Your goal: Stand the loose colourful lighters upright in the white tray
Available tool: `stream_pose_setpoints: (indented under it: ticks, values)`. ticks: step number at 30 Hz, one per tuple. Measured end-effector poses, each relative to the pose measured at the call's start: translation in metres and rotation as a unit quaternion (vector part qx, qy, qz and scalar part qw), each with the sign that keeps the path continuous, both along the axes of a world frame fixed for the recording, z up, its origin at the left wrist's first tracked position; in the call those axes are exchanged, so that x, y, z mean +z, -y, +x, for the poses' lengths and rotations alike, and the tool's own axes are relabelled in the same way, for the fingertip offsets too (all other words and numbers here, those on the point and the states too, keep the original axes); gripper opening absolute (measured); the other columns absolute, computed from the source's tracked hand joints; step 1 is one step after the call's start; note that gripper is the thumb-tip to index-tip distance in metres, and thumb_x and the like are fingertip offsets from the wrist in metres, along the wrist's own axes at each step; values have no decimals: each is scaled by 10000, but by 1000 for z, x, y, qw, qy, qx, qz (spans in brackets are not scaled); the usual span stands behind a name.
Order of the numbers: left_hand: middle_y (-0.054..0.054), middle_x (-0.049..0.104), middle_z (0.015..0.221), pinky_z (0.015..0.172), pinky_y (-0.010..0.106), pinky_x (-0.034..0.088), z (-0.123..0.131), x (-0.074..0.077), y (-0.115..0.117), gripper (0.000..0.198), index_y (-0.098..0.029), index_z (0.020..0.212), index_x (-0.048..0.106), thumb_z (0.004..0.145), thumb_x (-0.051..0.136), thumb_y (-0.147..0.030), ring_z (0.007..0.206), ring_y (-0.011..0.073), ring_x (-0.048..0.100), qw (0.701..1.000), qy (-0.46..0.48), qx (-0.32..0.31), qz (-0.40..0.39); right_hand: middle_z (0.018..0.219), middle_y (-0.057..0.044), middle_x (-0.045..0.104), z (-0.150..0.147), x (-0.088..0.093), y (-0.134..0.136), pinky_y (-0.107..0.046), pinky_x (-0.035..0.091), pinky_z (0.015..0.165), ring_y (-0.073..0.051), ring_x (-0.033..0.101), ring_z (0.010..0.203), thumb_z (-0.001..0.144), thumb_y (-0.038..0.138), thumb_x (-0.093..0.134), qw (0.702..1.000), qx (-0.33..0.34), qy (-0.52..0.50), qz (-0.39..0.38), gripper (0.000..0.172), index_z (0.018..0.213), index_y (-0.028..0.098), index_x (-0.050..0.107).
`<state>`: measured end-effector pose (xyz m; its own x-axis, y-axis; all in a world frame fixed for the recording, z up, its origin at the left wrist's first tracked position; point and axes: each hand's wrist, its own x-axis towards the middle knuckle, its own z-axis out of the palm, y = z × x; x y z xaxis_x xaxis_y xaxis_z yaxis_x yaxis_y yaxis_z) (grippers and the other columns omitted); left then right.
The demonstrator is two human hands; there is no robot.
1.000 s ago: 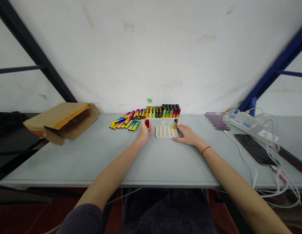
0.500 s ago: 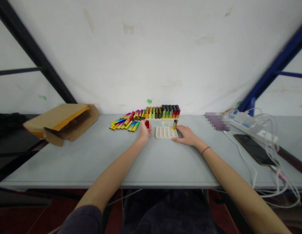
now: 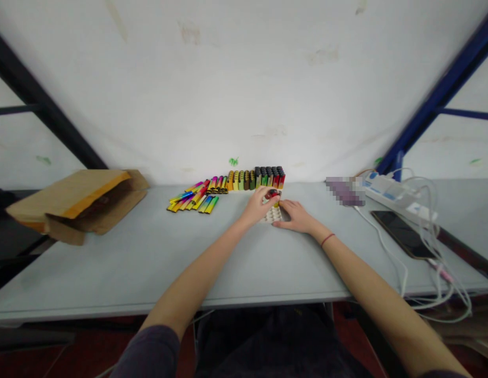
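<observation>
We are pinching a glossy red lighter [image 3: 272, 193] in our left hand [image 3: 259, 207] just over the white dimpled tray [image 3: 274, 215], our right hand [image 3: 296, 216] lying flat, fingers together, against its edge. We are judging this barely begun: the upright blocky lighters [image 3: 269, 177] by the wall and the slim rainbow ones [image 3: 192, 198] are sitting outside it on the matte grey surface [image 3: 149, 252].

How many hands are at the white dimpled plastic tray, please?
2. The left hand holds a small red lighter over the white dimpled plastic tray; the right hand rests against the tray's right side. No other hands show.
</observation>
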<state>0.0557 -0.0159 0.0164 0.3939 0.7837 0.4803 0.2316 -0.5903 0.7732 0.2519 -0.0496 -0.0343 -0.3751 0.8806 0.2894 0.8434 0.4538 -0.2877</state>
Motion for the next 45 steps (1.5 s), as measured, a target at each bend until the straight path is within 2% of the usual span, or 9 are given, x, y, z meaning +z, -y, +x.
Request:
stream_pose_setpoints:
  ticks: [6, 10, 19, 25, 32, 34, 36, 40, 45]
  values:
    - [90, 681, 1112, 891, 331, 496, 2, -16, -4, 241, -179, 1063, 681, 866, 648, -315, 1016, 220, 615, 999, -28, -22, 8, 1373, -194, 581, 0, -2, 0, -530, 367, 1069, -381, 503, 1281, 804, 673, 626, 1000, -3, -2, 5, 791, 1374, 137, 508]
    - [99, 685, 1096, 932, 358, 487, 4, -17, -4, 230, -171, 1037, 673, 854, 673, -310, 1017, 231, 620, 997, -69, -13, 19, 1376, -183, 579, 2, -5, -1, -526, 367, 1069, -369, 512, 1277, 812, 678, 615, 1000, 0, -5, 14, 767, 1368, 160, 511]
    - [45, 664, 977, 852, 338, 514, 4, -16, 4, 249, -219, 1059, 608, 851, 691, -327, 843, 185, 636, 997, -64, 25, 36, 1351, -172, 594, 2, -3, -1, -527, 382, 1049, -364, 525, 1252, 815, 658, 620, 1000, 3, 0, 14, 705, 1329, 182, 539]
    - [87, 651, 1162, 964, 354, 480, 4, -12, 9, 275, -221, 1192, 610, 924, 578, -269, 1030, 215, 627, 984, -135, 25, 114, 1313, -169, 613, 1, 0, 0, -508, 398, 1023, -360, 555, 1198, 810, 653, 629, 1000, 0, 4, 11, 673, 1285, 182, 554]
    - [114, 668, 1158, 1014, 388, 425, -6, -7, 11, 360, -195, 1267, 594, 922, 567, -294, 1105, 254, 587, 968, -189, 43, 162, 1270, -179, 627, -1, 2, 1, -485, 409, 1007, -357, 570, 1171, 823, 667, 607, 1000, 0, 16, 8, 672, 1260, 159, 560]
    - [120, 674, 1137, 1013, 396, 414, -15, -1, 11, 348, -187, 1254, 605, 937, 532, -311, 1095, 262, 582, 965, -200, 76, 153, 1276, -178, 627, -1, 2, 1, -486, 409, 1011, -359, 566, 1180, 819, 667, 611, 1000, -1, 15, 9, 688, 1280, 160, 550]
    - [128, 675, 1144, 1014, 424, 400, -29, 7, 8, 346, -187, 1252, 607, 947, 495, -306, 1125, 285, 557, 953, -223, 160, 129, 1295, -178, 621, -1, 2, 0, -496, 407, 1017, -363, 560, 1192, 820, 664, 613, 1000, 0, 15, 10, 704, 1309, 164, 533]
    - [197, 599, 1309, 996, 519, 382, -70, 19, -4, 373, -157, 1239, 627, 912, 498, -283, 1268, 387, 432, 875, -317, 362, 50, 1328, -185, 603, -1, 2, 0, -514, 394, 1039, -369, 547, 1220, 823, 669, 606, 1000, -1, 14, 11, 725, 1337, 165, 519]
    - [225, 557, 1374, 983, 574, 371, -107, 23, -20, 364, -152, 1124, 708, 847, 578, -349, 1294, 444, 396, 812, -425, 395, -61, 1312, -188, 611, -2, 2, 0, -499, 399, 1035, -363, 559, 1205, 826, 669, 606, 1000, 0, 13, 8, 722, 1325, 153, 531]
